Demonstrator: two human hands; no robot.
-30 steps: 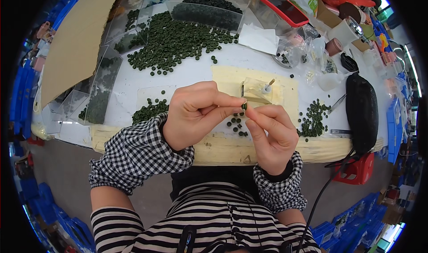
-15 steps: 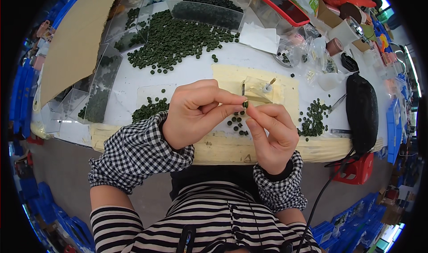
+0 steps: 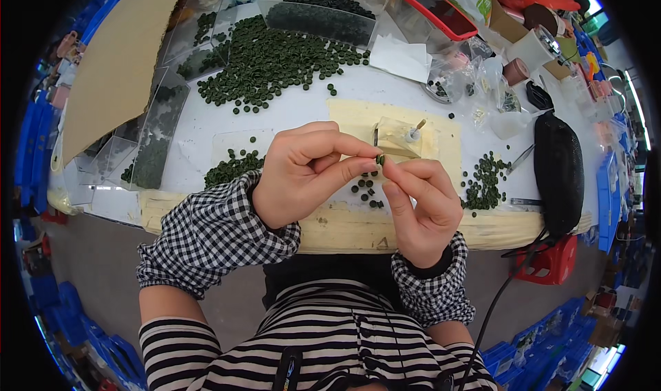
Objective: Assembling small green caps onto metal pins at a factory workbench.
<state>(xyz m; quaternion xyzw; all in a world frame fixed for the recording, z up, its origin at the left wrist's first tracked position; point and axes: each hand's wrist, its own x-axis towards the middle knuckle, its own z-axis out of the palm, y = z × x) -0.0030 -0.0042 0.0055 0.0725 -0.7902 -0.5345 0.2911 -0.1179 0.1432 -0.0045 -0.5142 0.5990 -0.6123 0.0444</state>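
Observation:
A small dark green round piece point(image 3: 380, 160), like a bead or tiny wheel, is pinched at the fingertips in front of my body. My left hand point(image 3: 296, 177) grips it between thumb and index finger. My right hand point(image 3: 428, 208) meets it from the right, its index fingertip against the piece and its fingers curled. Just beyond the fingertips stands a cream tape-wrapped block point(image 3: 399, 140) with a small upright peg. Several loose green pieces point(image 3: 365, 184) lie between the hands, partly hidden. A heap of similar pieces point(image 3: 231, 171) sits beside my left wrist.
A large pile of green pieces point(image 3: 268, 57) spreads across the far left, near clear plastic boxes point(image 3: 162, 133). Another small heap point(image 3: 487, 181) lies at right, beside tweezers point(image 3: 521, 158) and a black pouch point(image 3: 559, 174). A red-edged tray point(image 3: 441, 9) and plastic bags point(image 3: 485, 88) stand behind.
Both hands stay almost in place around the green piece, which has turned slightly at the fingertips. Nothing else has visibly moved.

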